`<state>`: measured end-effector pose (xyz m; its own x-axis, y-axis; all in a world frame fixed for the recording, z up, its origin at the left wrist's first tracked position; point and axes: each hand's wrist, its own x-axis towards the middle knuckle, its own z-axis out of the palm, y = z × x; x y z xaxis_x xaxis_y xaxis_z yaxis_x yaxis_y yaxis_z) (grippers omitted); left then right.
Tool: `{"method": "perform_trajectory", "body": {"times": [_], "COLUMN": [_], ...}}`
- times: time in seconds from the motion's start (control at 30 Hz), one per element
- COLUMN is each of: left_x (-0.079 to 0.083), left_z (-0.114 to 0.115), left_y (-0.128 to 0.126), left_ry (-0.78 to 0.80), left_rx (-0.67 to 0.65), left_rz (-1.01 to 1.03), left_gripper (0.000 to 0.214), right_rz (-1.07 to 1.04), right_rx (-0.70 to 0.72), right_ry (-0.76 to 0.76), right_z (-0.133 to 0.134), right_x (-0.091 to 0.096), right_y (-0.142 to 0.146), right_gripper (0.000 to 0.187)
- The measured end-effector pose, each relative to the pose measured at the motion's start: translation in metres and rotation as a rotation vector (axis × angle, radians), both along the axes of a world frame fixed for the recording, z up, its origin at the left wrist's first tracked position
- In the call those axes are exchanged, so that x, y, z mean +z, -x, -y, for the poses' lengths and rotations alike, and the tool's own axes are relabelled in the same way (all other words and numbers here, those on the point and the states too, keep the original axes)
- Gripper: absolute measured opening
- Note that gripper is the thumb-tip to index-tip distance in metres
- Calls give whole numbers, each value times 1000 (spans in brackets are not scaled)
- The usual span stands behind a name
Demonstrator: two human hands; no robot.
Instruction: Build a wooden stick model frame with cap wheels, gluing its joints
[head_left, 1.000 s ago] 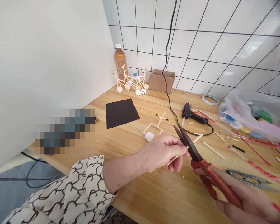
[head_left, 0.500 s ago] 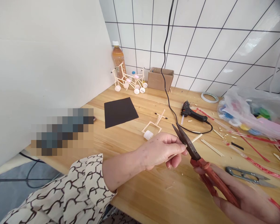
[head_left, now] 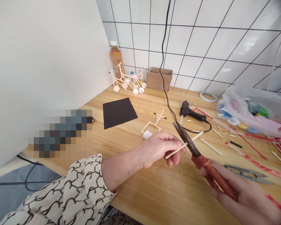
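1. One slim, pale wooden stick (head_left: pixel 174 152) is being worked above the table (head_left: pixel 118 142): the left hand (head_left: pixel 160 146) pinches it between thumb and fingers.
2. The right hand (head_left: pixel 242 190) is wrapped around the red handles of the pliers (head_left: pixel 204 163). Their dark metal jaws cross the stick, tips slightly parted; whether the edges bite into it cannot be told.
3. Stick shows on both sides of the jaws, so any cut seems not yet complete.
4. Beyond the left hand lies a frame (head_left: pixel 155 125) of thin joined sticks, squarish in outline, with a rounded white piece (head_left: pixel 147 134) at its near end; it looks only partly built.
5. Several stick models (head_left: pixel 127 81) with flat white discs for wheels stand at the back, apparently finished.
6. Loose straight sticks (head_left: pixel 210 147), seemingly unused, lie near the glue gun (head_left: pixel 196 116), which is black plastic; a matte black sheet (head_left: pixel 120 113) lies flat farther left.
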<state>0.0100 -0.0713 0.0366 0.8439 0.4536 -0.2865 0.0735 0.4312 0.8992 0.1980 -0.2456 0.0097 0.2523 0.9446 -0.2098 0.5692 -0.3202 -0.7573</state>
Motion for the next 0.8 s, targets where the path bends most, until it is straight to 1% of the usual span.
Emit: {"method": "perform_trajectory", "body": {"times": [0.13, 0.27, 0.33, 0.4, 0.5, 0.57, 0.63, 0.7, 0.8], "left_x": [-1, -4, -3, 2, 14, 20, 23, 22, 14], "left_z": [-1, -3, -5, -9, -18, -25, -34, -41, -48], "left_y": [2, 4, 7, 11, 19, 24, 26, 27, 25], "left_ry": [-26, -94, -150, -267, -529, -632, -691, -708, -691], "left_rx": [-6, -15, -18, 22, 228, 421, 533, 584, 596], "left_rz": [-23, -56, -71, -90, -111, -116, -121, -138, -153], "left_gripper": [24, 28, 29, 28, 22, 20, 18, 16, 16], "right_rz": [-58, -76, -99, -142, -192, -198, -204, -231, -292], "right_rx": [-3, -36, -35, -31, -18, 2, 12, 41, 100], "right_ry": [27, -8, -15, -9, 23, 44, 32, -6, -29], "right_z": [-2, -3, -4, -7, -18, -32, -51, -71, -101], "right_x": [-3, -3, -2, 2, 17, 32, 46, 56, 62], "right_y": [-5, -1, 1, 2, 3, 3, 3, 1, -2], "right_gripper": [45, 43, 42, 42, 40, 39, 35, 25, 18]}}
